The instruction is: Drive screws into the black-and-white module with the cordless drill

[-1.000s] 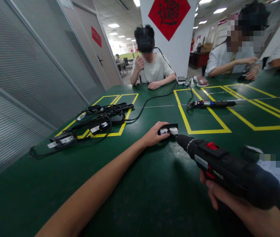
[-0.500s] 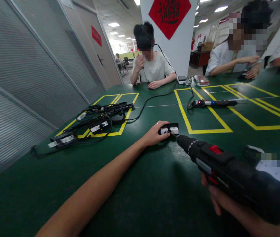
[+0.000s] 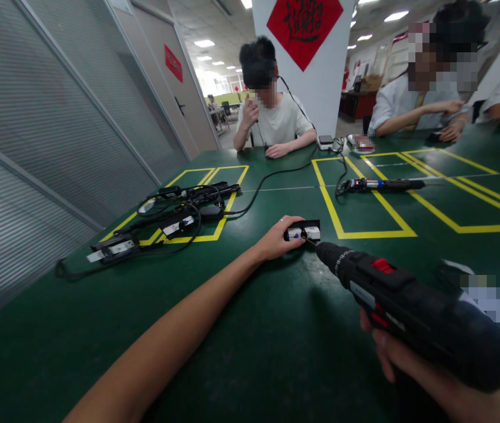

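My left hand [image 3: 279, 239] is closed around the left end of a small black and white part [image 3: 312, 233], which rests on the green table [image 3: 250, 329]. Its blue detail shows beside my thumb. In my right hand [image 3: 391, 352] I grip a black cordless drill [image 3: 399, 299] with red switches, its body slanting up and left from the lower right. The thin bit in the chuck reaches the front face of the part near my left thumb. How deep the tip sits cannot be made out. The drill's body hides much of my right hand.
Black electrical parts with cables [image 3: 188, 211] lie at the left, inside yellow tape outlines. A pen-shaped electric screwdriver [image 3: 379, 185] lies at the right. Across the table sits a person [image 3: 282, 114] working with a thin tool; another person [image 3: 417, 106] is at the far right.
My left hand and the part stay in place on the table. The drill's rear end has shifted slightly to the left in view, its bit still at the part.
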